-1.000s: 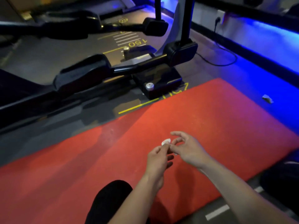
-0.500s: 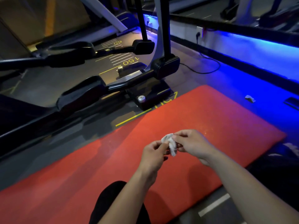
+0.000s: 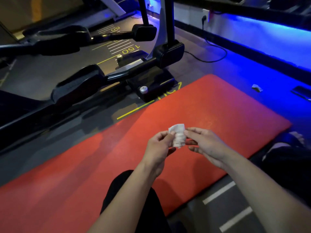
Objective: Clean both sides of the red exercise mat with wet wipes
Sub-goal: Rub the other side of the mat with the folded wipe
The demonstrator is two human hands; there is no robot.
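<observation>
The red exercise mat [image 3: 210, 118] lies flat on the gym floor, running from the lower left to the right. Above its middle I hold a small crumpled white wet wipe [image 3: 178, 136] between both hands. My left hand [image 3: 157, 149] pinches its left edge with thumb and fingers. My right hand [image 3: 204, 143] pinches the right edge, its other fingers loosely spread. The wipe is partly unfolded, with a flat corner sticking up. My dark-trousered knee [image 3: 133, 199] rests on the mat's near edge.
A black exercise machine [image 3: 117, 73] with pedals and uprights stands just beyond the mat's far edge. A power cable [image 3: 213, 54] trails on the floor toward a blue-lit wall. A small white scrap [image 3: 257, 88] lies right of the mat. A dark shoe [image 3: 289, 145] sits at the right.
The wipe has been pulled from a tiny wad into a larger, partly unfolded piece. My hands have drawn slightly apart, and the view has tilted up a little.
</observation>
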